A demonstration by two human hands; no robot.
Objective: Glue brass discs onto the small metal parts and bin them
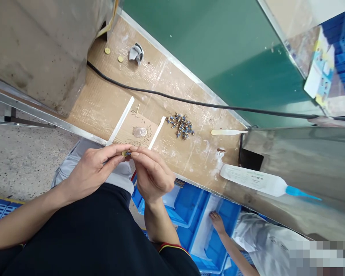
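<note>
Both hands meet in front of the bench's front edge, fingertips together. A tiny yellow-and-blue piece (pixel 126 153) with a round yellow face shows between them. My left hand (pixel 99 165) is closed in a pinch at its yellow end. The thumb and fingers of my right hand (pixel 153 174) pinch its other end, which they mostly cover. Just beyond the fingers, a small clear plastic dish (pixel 140 132) lies among tiny scattered dark bits between two white strips. To its right is a heap of small blue-and-gold metal pieces (pixel 181 125).
A black cable (pixel 166 97) crosses the cardboard-covered bench (pixel 103 111). A white bottle with a blue nozzle (pixel 253 179) lies at the right, near a pale stick-like tool (pixel 228 132). Below, a co-worker's hand (pixel 217 221) reaches into blue bins (pixel 189 203).
</note>
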